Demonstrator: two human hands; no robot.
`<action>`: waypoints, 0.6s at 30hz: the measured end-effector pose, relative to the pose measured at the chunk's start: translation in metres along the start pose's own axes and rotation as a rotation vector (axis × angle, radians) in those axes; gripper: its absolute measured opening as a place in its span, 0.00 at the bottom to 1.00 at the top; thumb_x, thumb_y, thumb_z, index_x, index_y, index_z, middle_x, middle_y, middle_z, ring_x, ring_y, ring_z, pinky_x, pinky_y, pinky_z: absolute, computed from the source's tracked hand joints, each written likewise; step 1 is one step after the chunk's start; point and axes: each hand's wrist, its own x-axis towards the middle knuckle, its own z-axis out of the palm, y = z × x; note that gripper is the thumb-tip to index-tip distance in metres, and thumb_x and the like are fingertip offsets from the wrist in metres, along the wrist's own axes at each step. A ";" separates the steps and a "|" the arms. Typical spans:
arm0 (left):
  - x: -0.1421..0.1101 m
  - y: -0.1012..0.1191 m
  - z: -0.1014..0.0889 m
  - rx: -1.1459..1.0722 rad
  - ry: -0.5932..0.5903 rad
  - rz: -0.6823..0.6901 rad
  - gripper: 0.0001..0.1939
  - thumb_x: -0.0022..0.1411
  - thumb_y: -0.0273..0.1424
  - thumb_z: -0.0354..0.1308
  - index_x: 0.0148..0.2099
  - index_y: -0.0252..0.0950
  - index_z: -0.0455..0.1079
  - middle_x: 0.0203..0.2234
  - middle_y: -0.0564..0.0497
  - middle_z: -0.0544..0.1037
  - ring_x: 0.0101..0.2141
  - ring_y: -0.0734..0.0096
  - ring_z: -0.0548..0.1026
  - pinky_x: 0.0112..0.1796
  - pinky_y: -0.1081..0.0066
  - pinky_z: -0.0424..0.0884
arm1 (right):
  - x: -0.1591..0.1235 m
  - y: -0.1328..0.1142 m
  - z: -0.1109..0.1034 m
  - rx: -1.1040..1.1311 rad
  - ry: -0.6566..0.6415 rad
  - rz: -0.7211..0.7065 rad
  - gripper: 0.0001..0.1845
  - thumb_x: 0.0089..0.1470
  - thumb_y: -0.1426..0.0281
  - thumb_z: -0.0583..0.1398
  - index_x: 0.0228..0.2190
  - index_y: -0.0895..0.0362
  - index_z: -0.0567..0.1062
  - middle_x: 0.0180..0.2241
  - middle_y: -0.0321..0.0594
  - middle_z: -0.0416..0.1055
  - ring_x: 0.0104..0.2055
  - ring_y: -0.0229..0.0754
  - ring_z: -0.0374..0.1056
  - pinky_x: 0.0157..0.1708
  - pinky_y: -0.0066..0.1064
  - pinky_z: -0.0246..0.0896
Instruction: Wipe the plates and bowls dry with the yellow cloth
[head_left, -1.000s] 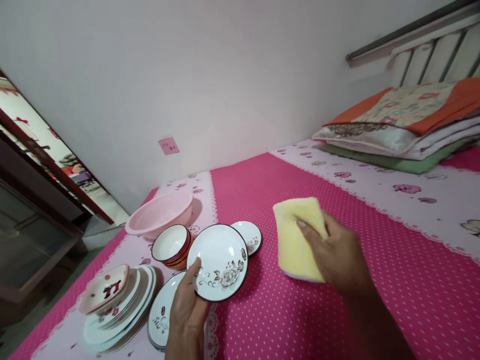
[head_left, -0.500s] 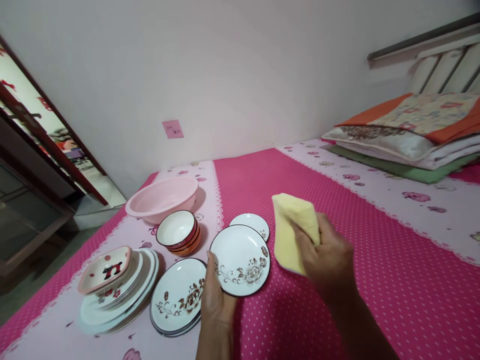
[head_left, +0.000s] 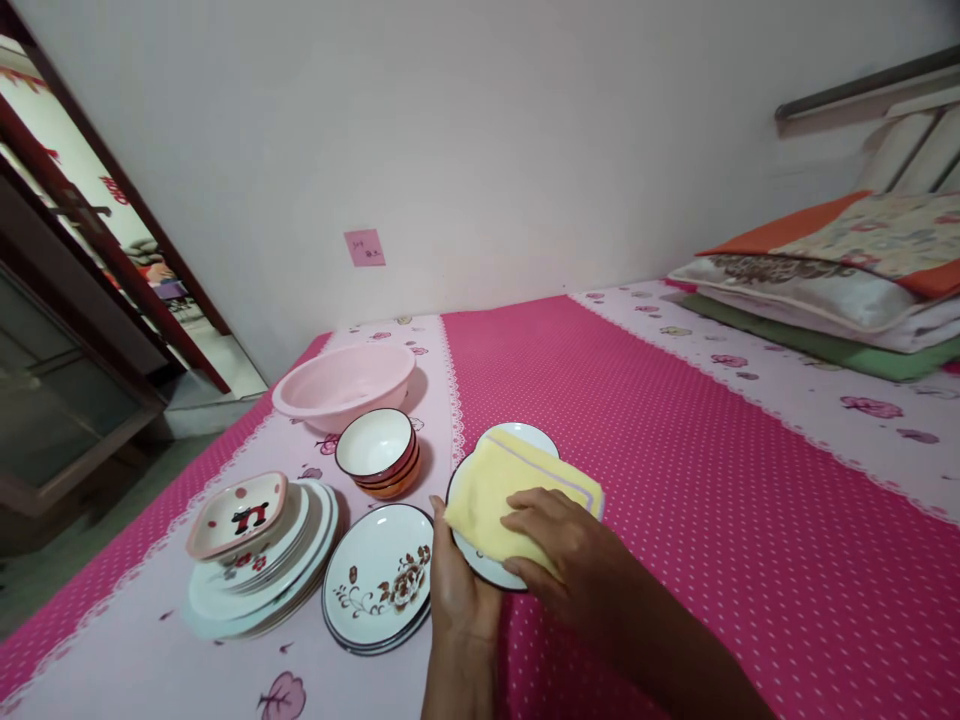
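My left hand (head_left: 465,590) holds a white dark-rimmed plate (head_left: 491,572) from its left edge and underside. A yellow cloth (head_left: 487,495) lies over most of that plate, pressed down by my right hand (head_left: 551,540), whose fingers grip the cloth. Behind it, on the sheet, another small white plate (head_left: 525,434) is partly covered from view. Just left of my left hand is a low stack of flowered plates (head_left: 375,590). Stacked bowls (head_left: 379,448), white inside and reddish outside, stand beyond them.
A pink basin (head_left: 345,385) sits near the wall. At left, a pink-rimmed dish (head_left: 238,515) tops a pile of plates (head_left: 322,540). Folded bedding (head_left: 817,290) lies at the far right on the pink dotted bedsheet (head_left: 660,430). A doorway opens at left.
My right hand has brought the yellow cloth leftward onto the plate, now covering most of its face. My left hand with the plate has shifted to the right in view.
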 end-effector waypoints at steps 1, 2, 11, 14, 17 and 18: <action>-0.001 0.001 0.001 0.005 0.000 -0.004 0.29 0.76 0.47 0.49 0.56 0.27 0.80 0.47 0.32 0.85 0.53 0.46 0.81 0.60 0.51 0.72 | 0.002 -0.004 0.000 0.007 -0.015 0.006 0.11 0.62 0.76 0.62 0.46 0.56 0.78 0.52 0.49 0.77 0.55 0.53 0.73 0.56 0.50 0.72; -0.003 0.002 0.003 0.012 -0.003 -0.012 0.30 0.76 0.48 0.49 0.56 0.27 0.80 0.47 0.32 0.85 0.53 0.47 0.81 0.60 0.52 0.72 | 0.003 -0.007 0.002 0.012 -0.028 0.010 0.12 0.61 0.78 0.62 0.46 0.56 0.79 0.51 0.48 0.78 0.54 0.53 0.73 0.55 0.49 0.71; -0.014 -0.006 0.014 0.049 -0.056 -0.056 0.28 0.77 0.44 0.48 0.56 0.26 0.79 0.46 0.34 0.85 0.55 0.52 0.81 0.61 0.58 0.71 | 0.016 -0.007 0.015 -0.082 -0.019 0.021 0.22 0.56 0.80 0.63 0.52 0.57 0.75 0.46 0.45 0.78 0.48 0.53 0.72 0.47 0.45 0.67; -0.013 -0.010 0.013 0.066 -0.068 -0.051 0.25 0.78 0.42 0.49 0.57 0.28 0.79 0.48 0.35 0.85 0.56 0.53 0.80 0.62 0.59 0.70 | 0.016 0.000 0.013 -0.142 0.061 0.018 0.23 0.56 0.77 0.65 0.54 0.56 0.75 0.52 0.48 0.76 0.53 0.55 0.70 0.50 0.45 0.64; -0.014 -0.012 0.012 0.100 -0.114 -0.063 0.26 0.77 0.43 0.50 0.58 0.27 0.78 0.50 0.34 0.84 0.58 0.52 0.78 0.63 0.58 0.69 | 0.013 0.009 0.012 -0.225 0.122 0.033 0.25 0.57 0.71 0.68 0.56 0.53 0.74 0.59 0.51 0.72 0.61 0.59 0.66 0.57 0.50 0.60; -0.014 -0.011 0.012 0.107 -0.119 -0.057 0.26 0.77 0.44 0.50 0.58 0.27 0.78 0.51 0.34 0.83 0.58 0.52 0.78 0.63 0.58 0.69 | 0.011 0.011 0.011 -0.254 0.131 0.043 0.26 0.57 0.68 0.68 0.56 0.52 0.74 0.60 0.51 0.71 0.62 0.60 0.66 0.58 0.52 0.59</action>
